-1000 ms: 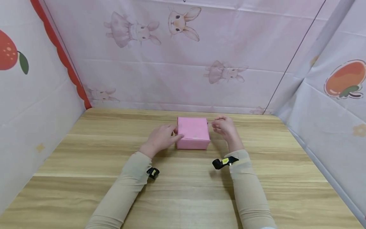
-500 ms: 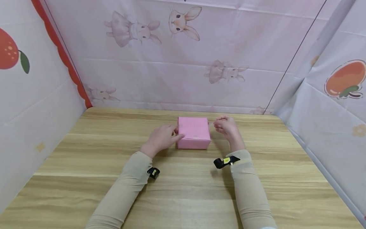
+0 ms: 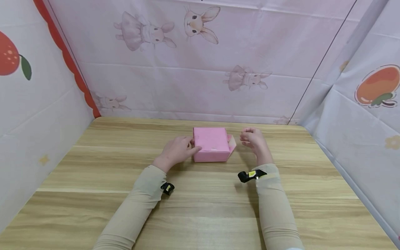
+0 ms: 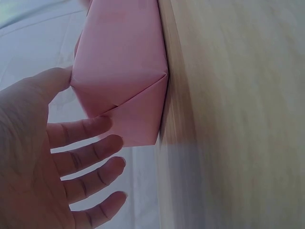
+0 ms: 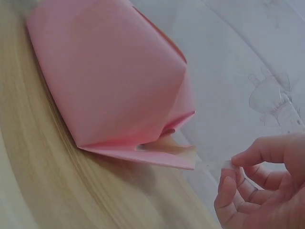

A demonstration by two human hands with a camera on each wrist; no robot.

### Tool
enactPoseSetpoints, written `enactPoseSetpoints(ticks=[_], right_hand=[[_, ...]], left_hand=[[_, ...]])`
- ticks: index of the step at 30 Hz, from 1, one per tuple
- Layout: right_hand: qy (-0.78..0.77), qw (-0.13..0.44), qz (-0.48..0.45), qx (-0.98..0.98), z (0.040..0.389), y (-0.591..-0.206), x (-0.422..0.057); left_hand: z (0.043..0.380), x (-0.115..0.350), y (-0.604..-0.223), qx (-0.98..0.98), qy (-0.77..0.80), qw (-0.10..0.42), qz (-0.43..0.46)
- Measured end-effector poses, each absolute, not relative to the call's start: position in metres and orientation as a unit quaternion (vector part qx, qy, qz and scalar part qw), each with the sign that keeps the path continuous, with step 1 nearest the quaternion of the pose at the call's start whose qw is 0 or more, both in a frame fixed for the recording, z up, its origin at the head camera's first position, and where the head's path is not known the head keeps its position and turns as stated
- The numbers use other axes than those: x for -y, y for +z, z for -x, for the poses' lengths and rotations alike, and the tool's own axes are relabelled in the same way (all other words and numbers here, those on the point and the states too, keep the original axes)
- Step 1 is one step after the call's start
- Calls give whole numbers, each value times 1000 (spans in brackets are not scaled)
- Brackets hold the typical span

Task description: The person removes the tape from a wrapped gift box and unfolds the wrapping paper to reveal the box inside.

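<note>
A box wrapped in pink paper (image 3: 211, 139) sits on the wooden table. My left hand (image 3: 175, 152) is at its left end: the thumb touches the top front edge, and the index fingertip rests on the folded end paper (image 4: 138, 114). The other fingers of that hand are spread and fairly straight. On the box's right end a paper flap (image 5: 143, 155) stands loose and shows a pale inner side. Just right of it, apart from the box, my right hand (image 3: 254, 140) pinches a small whitish, see-through piece of tape (image 5: 229, 165) between thumb and index finger.
Printed cloth walls with rabbits (image 3: 247, 80) and fruit enclose the table (image 3: 200, 208) at the back and sides. Black wrist cameras (image 3: 247, 176) are strapped over both beige sleeves.
The right hand has moved a little to the right, away from the box. The right end flap has come loose and now sticks out. The left hand has stayed in place.
</note>
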State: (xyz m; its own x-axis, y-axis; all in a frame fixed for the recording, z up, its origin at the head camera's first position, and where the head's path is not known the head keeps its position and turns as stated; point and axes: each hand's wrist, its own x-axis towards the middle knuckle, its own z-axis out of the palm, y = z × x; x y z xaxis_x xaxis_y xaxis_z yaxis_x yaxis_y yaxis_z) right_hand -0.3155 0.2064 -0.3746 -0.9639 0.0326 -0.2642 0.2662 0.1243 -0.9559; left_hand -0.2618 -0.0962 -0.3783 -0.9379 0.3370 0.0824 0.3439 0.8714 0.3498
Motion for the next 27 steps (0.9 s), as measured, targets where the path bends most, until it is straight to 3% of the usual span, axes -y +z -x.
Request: enactPoseSetpoints(ticks=[27], right_hand=[[-639,93,-103,-756,318,-372,-206]], left_hand=[[264,95,-378,970,-160,37,181]])
